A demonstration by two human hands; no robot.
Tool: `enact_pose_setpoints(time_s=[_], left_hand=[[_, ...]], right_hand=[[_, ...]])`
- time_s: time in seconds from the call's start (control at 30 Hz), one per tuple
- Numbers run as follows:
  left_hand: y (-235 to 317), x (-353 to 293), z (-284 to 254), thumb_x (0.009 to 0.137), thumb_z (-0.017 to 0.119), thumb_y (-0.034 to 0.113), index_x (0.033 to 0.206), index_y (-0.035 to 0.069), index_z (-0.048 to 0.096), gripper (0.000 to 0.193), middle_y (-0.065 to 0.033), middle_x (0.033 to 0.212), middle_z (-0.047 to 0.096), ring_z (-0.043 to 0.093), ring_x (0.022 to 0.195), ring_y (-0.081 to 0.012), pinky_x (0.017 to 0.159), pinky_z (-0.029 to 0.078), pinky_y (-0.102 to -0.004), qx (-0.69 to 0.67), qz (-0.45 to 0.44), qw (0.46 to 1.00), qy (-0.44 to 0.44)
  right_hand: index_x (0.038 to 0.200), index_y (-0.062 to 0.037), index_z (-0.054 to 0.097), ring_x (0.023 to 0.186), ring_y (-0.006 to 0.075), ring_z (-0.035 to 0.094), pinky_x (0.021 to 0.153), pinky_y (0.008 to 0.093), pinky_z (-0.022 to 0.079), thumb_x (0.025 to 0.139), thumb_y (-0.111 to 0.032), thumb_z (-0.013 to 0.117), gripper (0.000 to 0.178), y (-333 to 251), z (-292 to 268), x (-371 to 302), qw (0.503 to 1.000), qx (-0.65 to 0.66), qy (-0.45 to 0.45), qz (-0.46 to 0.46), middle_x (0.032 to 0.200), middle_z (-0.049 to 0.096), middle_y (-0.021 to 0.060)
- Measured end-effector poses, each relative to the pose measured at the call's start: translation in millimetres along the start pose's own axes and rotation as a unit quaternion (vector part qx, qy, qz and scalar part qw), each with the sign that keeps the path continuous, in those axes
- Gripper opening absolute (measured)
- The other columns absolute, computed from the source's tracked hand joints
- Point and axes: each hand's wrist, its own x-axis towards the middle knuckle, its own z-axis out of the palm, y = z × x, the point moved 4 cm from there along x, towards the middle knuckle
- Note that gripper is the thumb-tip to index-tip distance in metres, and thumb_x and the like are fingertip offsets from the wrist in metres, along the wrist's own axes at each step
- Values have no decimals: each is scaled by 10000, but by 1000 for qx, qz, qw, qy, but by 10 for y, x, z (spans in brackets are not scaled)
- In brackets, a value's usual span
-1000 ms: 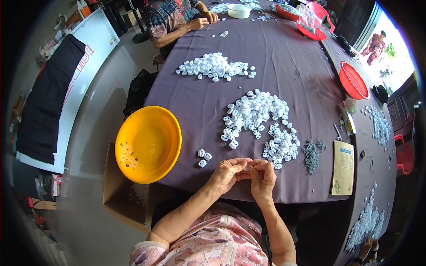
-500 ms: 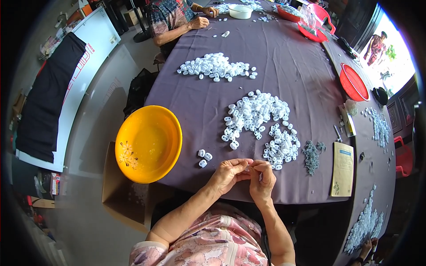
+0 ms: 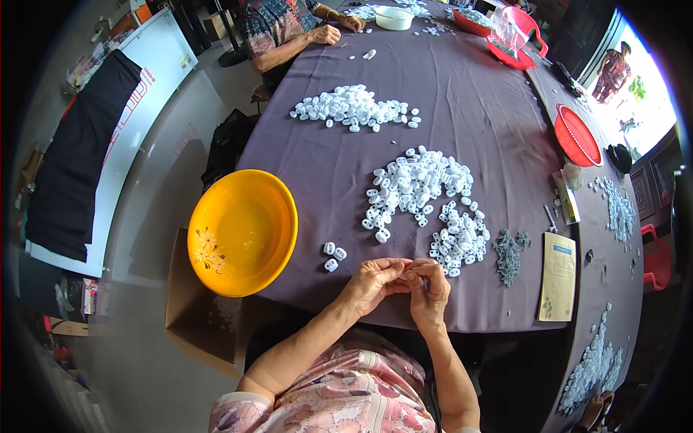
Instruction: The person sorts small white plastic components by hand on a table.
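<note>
At the table's near edge my left hand and my right hand meet, fingertips pinched together. Whatever small piece is between them is hidden by the fingers. Just beyond lies a heap of small white oval plastic pieces with dark holes, its lower part reaching close to my right hand. Left of my left hand sit three similar white pieces, apart from the heap. To the right of the heap is a small pile of grey-green bits.
A yellow basin stands at the left over a cardboard box. Farther off lies another white heap. A tan booklet and red basket are at right. Another person's hands rest at the far left.
My hands stay pinched together in nearly the same place, with only a slight shift of the right fingers. The view has shifted slightly. The far person's hand moved a little right.
</note>
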Motion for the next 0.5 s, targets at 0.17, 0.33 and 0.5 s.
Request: enact_pose_setpoints(time_s=[0.17, 0.33, 0.5], left_hand=[[-2, 3, 7, 883, 496, 164, 1033, -30, 574, 258, -103, 907, 624, 601, 847, -183, 789, 493, -335, 11, 11, 1000, -1], [-26, -10, -6, 880, 501, 165, 1014, -33, 582, 253, -108, 897, 623, 602, 842, -186, 780, 495, -338, 21, 12, 999, 30], [-23, -13, -11, 879, 503, 159, 997, -35, 585, 241, -105, 880, 622, 601, 826, -188, 777, 496, -344, 23, 15, 999, 33]], right_hand=[[797, -4, 469, 702, 172, 552, 644, 254, 448, 770, 80, 536, 111, -11, 7, 14, 999, 17, -2, 39, 777, 562, 102], [810, 0, 466, 693, 151, 553, 634, 246, 453, 784, 76, 531, 103, 17, -2, 2, 998, 31, -2, 60, 779, 568, 94], [809, 4, 467, 687, 137, 553, 633, 240, 456, 785, 80, 537, 105, 14, -7, 8, 997, 38, -11, 63, 781, 572, 89]])
